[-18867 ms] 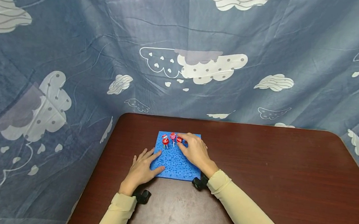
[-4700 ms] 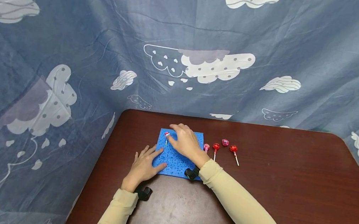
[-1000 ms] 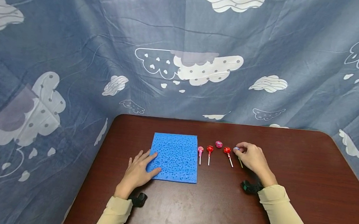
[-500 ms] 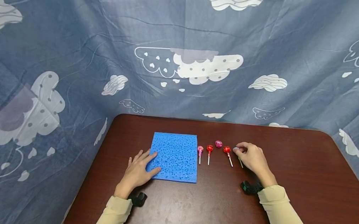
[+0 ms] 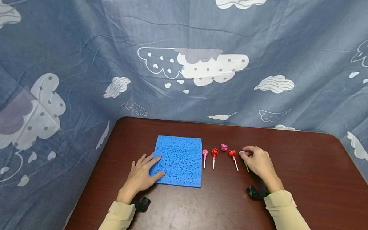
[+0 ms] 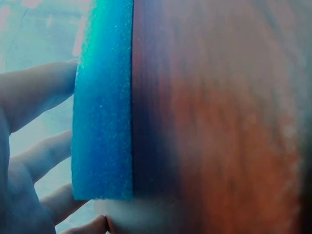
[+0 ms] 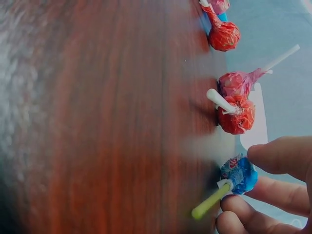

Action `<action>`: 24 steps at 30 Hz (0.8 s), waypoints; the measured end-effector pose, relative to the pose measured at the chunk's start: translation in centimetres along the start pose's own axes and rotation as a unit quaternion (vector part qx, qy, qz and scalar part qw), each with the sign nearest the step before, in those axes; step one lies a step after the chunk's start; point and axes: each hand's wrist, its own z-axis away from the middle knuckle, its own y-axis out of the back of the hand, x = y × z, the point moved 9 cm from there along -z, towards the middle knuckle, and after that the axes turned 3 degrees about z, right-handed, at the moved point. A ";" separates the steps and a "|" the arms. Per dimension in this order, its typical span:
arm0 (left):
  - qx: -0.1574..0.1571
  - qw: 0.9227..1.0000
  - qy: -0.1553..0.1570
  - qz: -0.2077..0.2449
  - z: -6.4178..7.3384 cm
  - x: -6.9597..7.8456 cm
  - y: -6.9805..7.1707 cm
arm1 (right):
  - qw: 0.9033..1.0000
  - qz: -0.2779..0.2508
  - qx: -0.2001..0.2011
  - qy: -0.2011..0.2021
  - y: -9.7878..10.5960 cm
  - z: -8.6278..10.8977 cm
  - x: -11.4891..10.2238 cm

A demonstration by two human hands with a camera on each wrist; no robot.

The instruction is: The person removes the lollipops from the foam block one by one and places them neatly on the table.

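My left hand (image 5: 140, 178) rests on the left edge of a blue foam block (image 5: 180, 162), fingers spread. In the left wrist view the fingers lie along the block's top and its thick side faces the camera. At the right, my right hand (image 5: 261, 165) pinches the wrapped head of a blue lollipop (image 7: 239, 175) between thumb and fingers; its yellow-green stick slants down at the table. Left of that hand lie a red lollipop (image 5: 232, 153), a dark pink lollipop (image 5: 224, 147), another red lollipop (image 5: 215, 152) and a pink lollipop (image 5: 205, 153).
All of this is on a dark reddish-brown wooden table (image 5: 181, 217) with rounded far corners. A blue cloud-patterned cloth (image 5: 179, 19) hangs behind it and along the left side. Black wrist cameras (image 5: 256, 193) sit under both wrists.
Earlier the lollipops stood upright in the foam block; now they lie in a row to its right. My right hand carried the blue one over last and has stayed there this past second.
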 end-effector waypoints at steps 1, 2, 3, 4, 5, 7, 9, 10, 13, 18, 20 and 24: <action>0.000 1.000 0.000 0.000 0.0 0.0 0.0 | 1.000 0.001 0.001 0.000 0.0 0.0 0.0; -0.001 1.000 0.000 -0.001 0.0 0.0 0.0 | 1.000 0.001 0.001 0.000 0.0 0.1 0.0; 0.000 1.000 0.000 -0.001 0.0 0.0 0.0 | 1.000 0.001 0.001 -0.001 0.0 0.1 0.0; 0.000 1.000 0.000 -0.002 0.0 0.0 -0.1 | 1.000 0.002 0.001 -0.001 -0.1 0.2 0.1; 0.000 1.000 -0.001 -0.002 0.0 0.0 -0.1 | 1.000 0.002 0.000 -0.001 -0.1 0.2 0.1; 0.001 1.000 -0.002 -0.005 0.0 0.0 -0.1 | 1.000 0.003 -0.001 -0.001 -0.2 0.3 0.1; 0.002 1.000 -0.002 -0.006 0.0 0.0 -0.1 | 1.000 0.003 -0.002 -0.002 -0.2 0.3 0.1; 0.002 1.000 -0.002 -0.006 0.0 0.0 -0.1 | 1.000 0.003 -0.002 -0.002 -0.2 0.3 0.1; 0.001 1.000 -0.001 -0.004 0.0 0.0 -0.1 | 1.000 0.004 0.000 -0.003 -0.1 0.4 0.0; -0.009 1.000 0.004 0.004 0.0 -0.3 0.1 | 1.000 0.008 -0.004 -0.001 0.5 0.8 -1.1; -0.003 1.000 0.004 0.010 0.0 -0.3 0.5 | 1.000 0.007 -0.015 0.004 0.8 1.3 -2.1; 0.029 0.999 -0.013 0.014 0.1 0.9 1.9 | 0.999 0.016 -0.041 0.027 2.0 2.7 -4.9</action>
